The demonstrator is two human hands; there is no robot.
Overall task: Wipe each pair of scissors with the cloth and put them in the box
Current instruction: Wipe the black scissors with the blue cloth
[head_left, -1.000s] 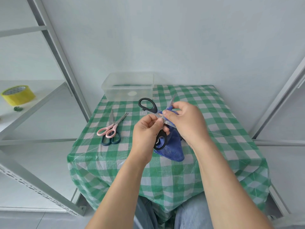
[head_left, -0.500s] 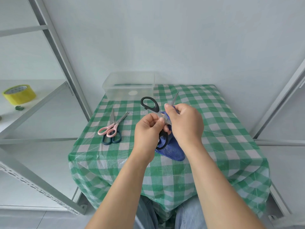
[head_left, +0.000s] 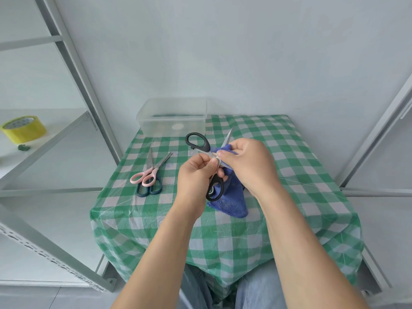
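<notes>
**Head view: black scissors held over the counter, one blade wrapped in cloth**

The left hand (head_left: 196, 172) pinches the black-handled scissors (head_left: 207, 145) near the pivot, thumb and fingers curled on them. The handles are splayed, one loop up and one down. The right hand (head_left: 249, 166) pinches the blue cloth (head_left: 231, 201) round one blade, whose tip pokes out above the fingers; the rest of the cloth hangs to the green-checked counter (head_left: 278, 175). The clear plastic box (head_left: 171, 117) stands at the far left corner by the wall (a round white sticker shows on it, with no writing I can read). Left of the hands, pink-handled scissors (head_left: 153, 170) lie across dark-handled scissors (head_left: 149, 191). A yellow tape roll (head_left: 23, 128) sits on the shelf to the left, its print too small to read.
</notes>
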